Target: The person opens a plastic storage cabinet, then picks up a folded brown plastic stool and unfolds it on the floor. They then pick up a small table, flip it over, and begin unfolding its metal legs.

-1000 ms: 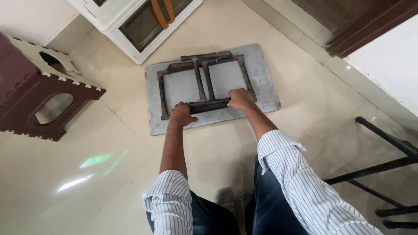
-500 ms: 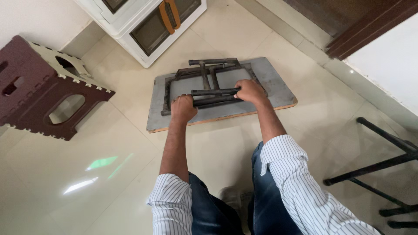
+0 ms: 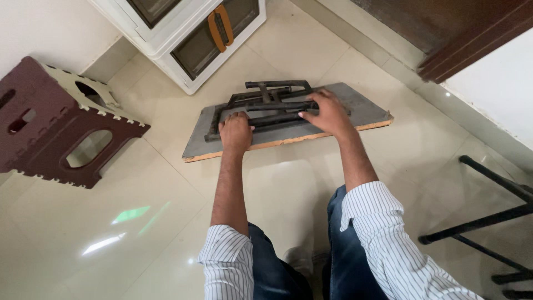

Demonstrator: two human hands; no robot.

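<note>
A grey folding table top [image 3: 361,111] lies upside down on the tiled floor, its near edge raised and showing a pale wooden rim. Dark metal legs [image 3: 266,103] are folded flat against its underside. My left hand [image 3: 236,130] is closed over the near bar of the leg frame at the left. My right hand [image 3: 327,114] grips the same bar further right, fingers wrapped over it. Both forearms reach forward from striped shirt cuffs.
A brown and cream folding step stool [image 3: 53,125] lies on its side at the left. A white cabinet with an orange handle [image 3: 219,28] stands behind the table top. A black metal frame [image 3: 488,222] sits at the right. A dark wooden door frame [image 3: 472,33] is at the upper right.
The table top has tilted, its near edge rising off the floor. The folded legs have swung closer together and flat. Both hands stayed on the frame.
</note>
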